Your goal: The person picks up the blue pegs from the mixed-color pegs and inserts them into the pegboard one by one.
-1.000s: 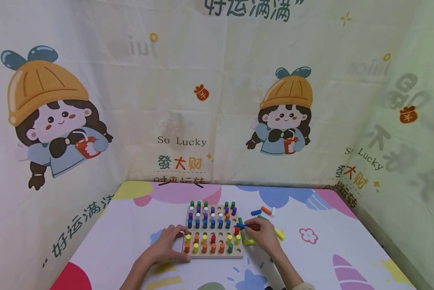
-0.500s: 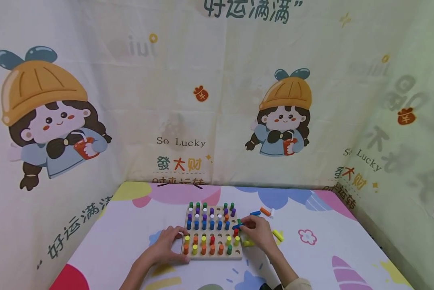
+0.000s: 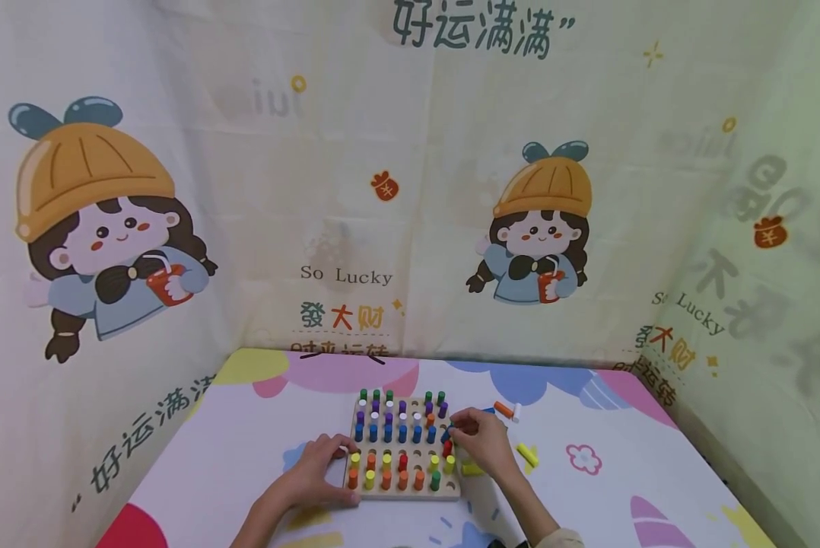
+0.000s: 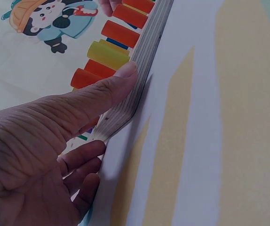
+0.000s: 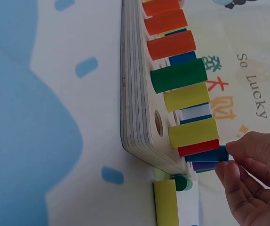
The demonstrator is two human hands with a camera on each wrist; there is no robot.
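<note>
A wooden pegboard (image 3: 403, 497) bears rows of green, white, purple, blue, yellow, orange and red pegs. My left hand (image 3: 316, 473) holds its near left corner: the thumb (image 4: 121, 80) presses the front edge and the other fingers lie along the left side. At the board's right side, my right hand (image 3: 485, 443) pinches a blue peg (image 5: 208, 154) between thumb and fingertips. This peg stands at the right end of the blue row, behind a red peg (image 5: 198, 148); its lower end is hidden in the right wrist view.
Loose pegs lie right of the board, among them an orange peg (image 3: 503, 409), a white peg (image 3: 516, 412) and yellow pegs (image 3: 527, 456). An unfilled hole (image 5: 159, 123) shows at the near right corner. Printed cloth walls (image 3: 424, 228) surround the table.
My right hand has moved slightly left, bringing the blue peg from lying sideways beside the board to more upright at the row's end. The left hand keeps its hold.
</note>
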